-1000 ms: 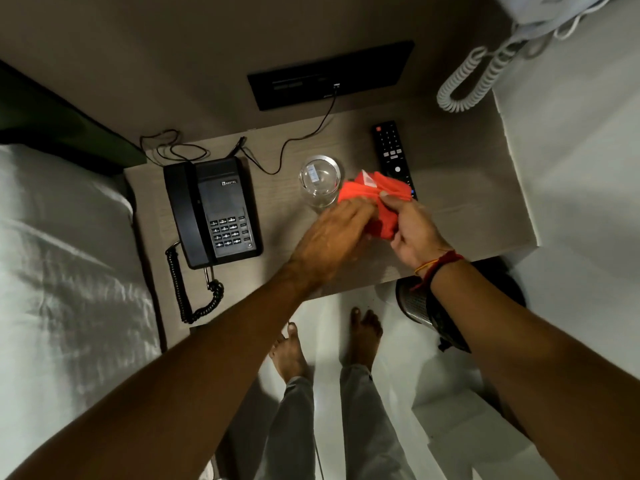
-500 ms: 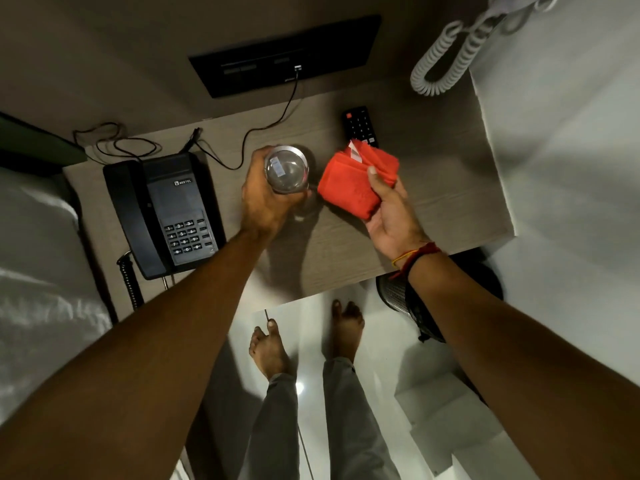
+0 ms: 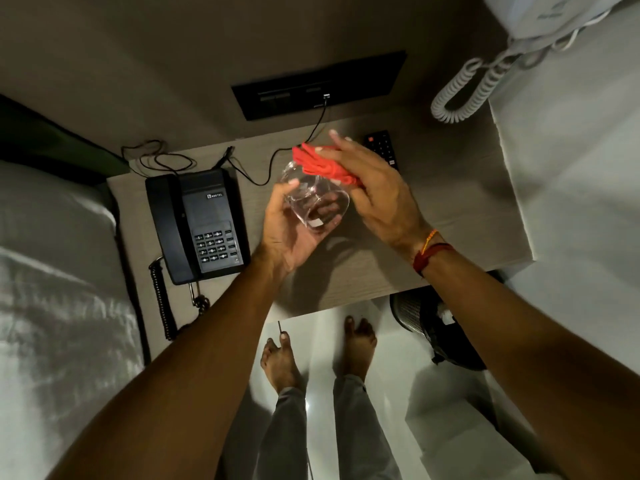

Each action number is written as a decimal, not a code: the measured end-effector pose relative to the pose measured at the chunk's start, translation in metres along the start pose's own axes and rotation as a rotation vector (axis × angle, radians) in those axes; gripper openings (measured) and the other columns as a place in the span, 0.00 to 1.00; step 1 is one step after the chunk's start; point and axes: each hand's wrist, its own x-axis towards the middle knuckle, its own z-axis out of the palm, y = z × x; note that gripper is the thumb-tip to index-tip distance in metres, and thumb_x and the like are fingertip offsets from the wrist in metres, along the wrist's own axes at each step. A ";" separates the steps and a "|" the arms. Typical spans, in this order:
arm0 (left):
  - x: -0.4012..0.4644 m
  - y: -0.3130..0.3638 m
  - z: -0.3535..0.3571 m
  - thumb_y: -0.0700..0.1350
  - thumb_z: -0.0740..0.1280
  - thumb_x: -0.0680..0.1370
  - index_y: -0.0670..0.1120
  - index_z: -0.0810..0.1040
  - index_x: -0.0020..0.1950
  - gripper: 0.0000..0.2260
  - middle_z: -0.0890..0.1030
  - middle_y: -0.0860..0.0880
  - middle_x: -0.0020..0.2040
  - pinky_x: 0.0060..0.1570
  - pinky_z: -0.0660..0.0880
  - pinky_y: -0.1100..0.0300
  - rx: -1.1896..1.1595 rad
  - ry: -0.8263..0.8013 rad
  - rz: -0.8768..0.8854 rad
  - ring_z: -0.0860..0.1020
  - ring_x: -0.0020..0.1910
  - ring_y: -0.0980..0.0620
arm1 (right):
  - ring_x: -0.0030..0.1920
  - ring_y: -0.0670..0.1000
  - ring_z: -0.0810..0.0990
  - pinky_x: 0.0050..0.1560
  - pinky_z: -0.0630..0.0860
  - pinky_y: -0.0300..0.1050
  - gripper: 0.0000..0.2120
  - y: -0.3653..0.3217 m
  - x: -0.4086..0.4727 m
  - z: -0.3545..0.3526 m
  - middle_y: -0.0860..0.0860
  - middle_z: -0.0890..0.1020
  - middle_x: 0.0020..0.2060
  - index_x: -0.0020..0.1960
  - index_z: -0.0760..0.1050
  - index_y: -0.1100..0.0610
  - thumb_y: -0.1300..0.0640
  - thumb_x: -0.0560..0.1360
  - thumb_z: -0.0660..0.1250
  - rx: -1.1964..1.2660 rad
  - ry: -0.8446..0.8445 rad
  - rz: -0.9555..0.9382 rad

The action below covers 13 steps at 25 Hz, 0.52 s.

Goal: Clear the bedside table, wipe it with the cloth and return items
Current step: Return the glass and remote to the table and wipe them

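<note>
My left hand [image 3: 289,233] holds a clear drinking glass [image 3: 313,199] lifted above the wooden bedside table [image 3: 450,202] and tilted. My right hand [image 3: 372,188] grips a folded red cloth [image 3: 323,164] and presses it against the top of the glass. A black desk phone [image 3: 197,223] sits on the left part of the table. A black remote control [image 3: 382,147] lies at the back, partly hidden behind my right hand.
A bed with white sheets [image 3: 52,306] lies left of the table. Thin black cables [image 3: 166,161] run along the back edge to a dark wall panel [image 3: 318,84]. A white coiled cord [image 3: 464,88] hangs at the upper right. A dark bin [image 3: 433,323] stands under the table's front right.
My left hand has lifted the glass off the table and tilted it. My right hand has brought the red cloth up against the glass.
</note>
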 end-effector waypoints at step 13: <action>-0.021 0.000 -0.034 0.43 0.65 0.65 0.38 0.70 0.76 0.37 0.68 0.32 0.76 0.78 0.57 0.40 -0.044 -0.013 0.046 0.66 0.77 0.32 | 0.81 0.51 0.59 0.81 0.58 0.54 0.35 -0.042 -0.067 0.030 0.51 0.69 0.77 0.76 0.69 0.56 0.74 0.70 0.59 0.024 -0.132 -0.067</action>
